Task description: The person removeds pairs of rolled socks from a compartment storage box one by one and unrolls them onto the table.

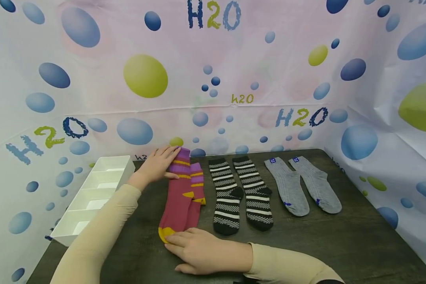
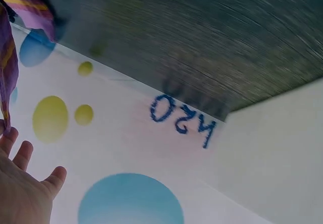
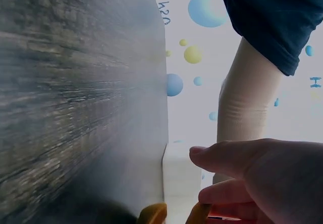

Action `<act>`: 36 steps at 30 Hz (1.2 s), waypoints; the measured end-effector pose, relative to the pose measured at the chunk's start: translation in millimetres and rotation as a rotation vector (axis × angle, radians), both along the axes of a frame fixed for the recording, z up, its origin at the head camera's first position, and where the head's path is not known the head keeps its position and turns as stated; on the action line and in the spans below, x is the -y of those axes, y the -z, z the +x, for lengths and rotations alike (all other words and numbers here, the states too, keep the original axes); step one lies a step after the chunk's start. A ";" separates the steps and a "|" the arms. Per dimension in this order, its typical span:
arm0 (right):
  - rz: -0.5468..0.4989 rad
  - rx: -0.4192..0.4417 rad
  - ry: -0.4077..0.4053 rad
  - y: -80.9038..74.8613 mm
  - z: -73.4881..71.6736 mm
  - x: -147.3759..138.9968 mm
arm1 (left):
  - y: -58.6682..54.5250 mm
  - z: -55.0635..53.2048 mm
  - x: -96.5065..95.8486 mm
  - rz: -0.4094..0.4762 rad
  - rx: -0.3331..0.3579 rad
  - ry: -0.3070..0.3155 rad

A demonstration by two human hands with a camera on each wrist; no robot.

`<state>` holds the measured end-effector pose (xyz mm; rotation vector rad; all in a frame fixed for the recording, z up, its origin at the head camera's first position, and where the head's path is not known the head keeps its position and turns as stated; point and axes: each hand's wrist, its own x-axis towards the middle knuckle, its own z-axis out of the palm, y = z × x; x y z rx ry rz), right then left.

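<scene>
A maroon sock [image 1: 177,205] with a purple-and-yellow striped cuff and yellow toe lies lengthwise on the dark table, partly over its matching sock [image 1: 197,181]. My left hand [image 1: 157,163] holds the upper sock by its cuff; in the left wrist view the striped cuff [image 2: 7,67] stands up off the table at the fingertips. At the other end, my right hand [image 1: 202,250] grips the yellow toe [image 1: 165,232], which shows between its fingers in the right wrist view. The matching sock's toe end is hidden.
Right of the maroon pair lie two black-and-white striped socks [image 1: 226,197], then two grey socks [image 1: 289,187] with blue marks. A white box [image 1: 65,232] with several compartments stands at the left edge of the table [image 1: 305,252]. A patterned curtain [image 1: 234,51] hangs behind.
</scene>
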<state>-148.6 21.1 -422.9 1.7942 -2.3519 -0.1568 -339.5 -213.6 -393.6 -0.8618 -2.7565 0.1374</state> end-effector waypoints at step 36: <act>0.234 0.155 -0.046 10.4 -10.0 68.7 | 28.1 3.4 52.9 -0.176 0.244 -0.304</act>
